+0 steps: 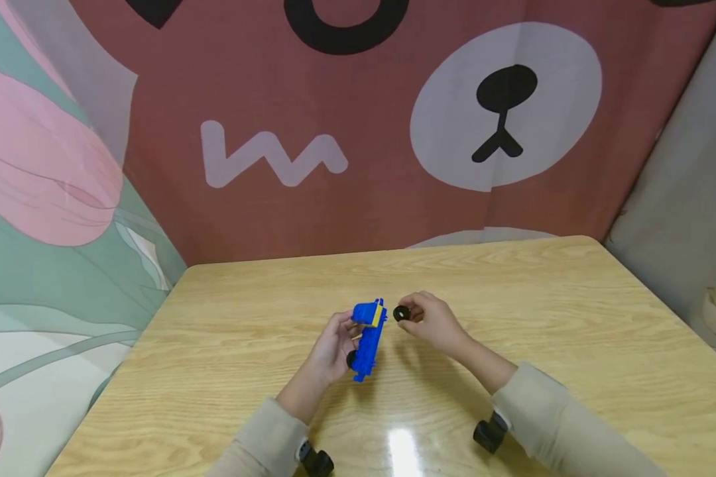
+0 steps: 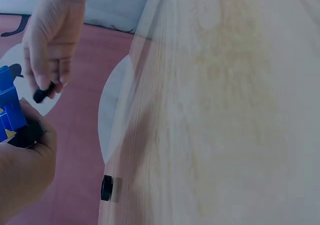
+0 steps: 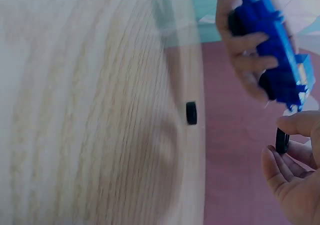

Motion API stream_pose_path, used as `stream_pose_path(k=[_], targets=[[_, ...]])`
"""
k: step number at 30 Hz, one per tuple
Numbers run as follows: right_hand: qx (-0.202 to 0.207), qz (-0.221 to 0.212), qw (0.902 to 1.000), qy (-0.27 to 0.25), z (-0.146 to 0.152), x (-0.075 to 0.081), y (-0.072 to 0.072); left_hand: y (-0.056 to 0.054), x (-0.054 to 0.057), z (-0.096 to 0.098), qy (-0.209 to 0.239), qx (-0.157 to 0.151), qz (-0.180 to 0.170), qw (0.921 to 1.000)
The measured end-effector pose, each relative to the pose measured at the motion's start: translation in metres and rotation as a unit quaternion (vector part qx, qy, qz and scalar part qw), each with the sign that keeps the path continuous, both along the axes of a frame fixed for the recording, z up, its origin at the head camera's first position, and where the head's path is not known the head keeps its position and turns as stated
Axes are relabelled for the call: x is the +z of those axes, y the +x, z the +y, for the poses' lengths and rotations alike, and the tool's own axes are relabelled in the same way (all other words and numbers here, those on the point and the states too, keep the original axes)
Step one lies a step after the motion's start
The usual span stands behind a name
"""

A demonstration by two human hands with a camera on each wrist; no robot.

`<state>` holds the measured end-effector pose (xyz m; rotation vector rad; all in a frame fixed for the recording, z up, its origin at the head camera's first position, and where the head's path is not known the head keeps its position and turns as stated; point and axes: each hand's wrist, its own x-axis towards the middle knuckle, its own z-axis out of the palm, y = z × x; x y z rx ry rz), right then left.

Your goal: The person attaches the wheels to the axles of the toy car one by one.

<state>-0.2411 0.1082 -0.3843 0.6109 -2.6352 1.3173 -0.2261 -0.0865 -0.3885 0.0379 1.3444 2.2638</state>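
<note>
My left hand (image 1: 333, 351) grips a blue toy truck (image 1: 368, 348) with a yellow strip at its cab, tilted above the table. Black wheels (image 3: 235, 24) show on the side of the truck facing the palm, and fingers wrap its underside in the right wrist view. Between the thumb and fingers of my right hand (image 1: 438, 323) is a loose black toy wheel (image 1: 402, 313). It stands a short gap to the right of the truck's cab end. In the left wrist view only part of the truck (image 2: 11, 110) appears, at the left edge.
Another black wheel (image 3: 191, 113) stands on the wooden table (image 1: 244, 298), near its far edge. Behind the table hangs a reddish cloth (image 1: 274, 218) with a cartoon face. Small black devices (image 1: 490, 434) are strapped at both wrists.
</note>
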Motion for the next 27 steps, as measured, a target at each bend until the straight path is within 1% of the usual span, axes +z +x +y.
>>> stream_pose_path(k=[3, 7, 13, 17, 19, 22, 25, 27], targets=[[0.001, 0.024, 0.9997, -0.002, -0.001, 0.005, 0.008, 0.0, -0.001, -0.001, 0.002, -0.002, 0.004, 1.0], [0.003, 0.048, 0.9988, -0.004, -0.003, 0.013, 0.017, -0.001, -0.001, -0.001, 0.012, 0.004, 0.007, 0.9999], [0.001, 0.057, 0.9981, -0.023, -0.005, 0.022, 0.029, 0.0, -0.001, -0.002, 0.02, 0.01, 0.004, 0.9997], [0.013, 0.074, 0.9965, -0.036, -0.008, 0.026, 0.035, 0.003, 0.0, -0.001, 0.03, -0.001, 0.007, 0.9995], [0.019, 0.088, 0.9952, -0.039, -0.009, 0.027, 0.038, 0.005, 0.001, 0.0, 0.035, -0.003, 0.009, 0.9994], [0.026, 0.105, 0.9933, -0.042, -0.012, 0.028, 0.041, 0.006, 0.002, 0.001, 0.031, 0.002, 0.012, 0.9994], [0.031, 0.114, 0.9921, -0.041, -0.015, 0.029, 0.042, 0.008, 0.003, 0.002, 0.029, 0.005, 0.01, 0.9995], [0.032, 0.117, 0.9918, -0.04, -0.016, 0.028, 0.043, 0.009, 0.003, 0.002, 0.031, 0.0, 0.01, 0.9995]])
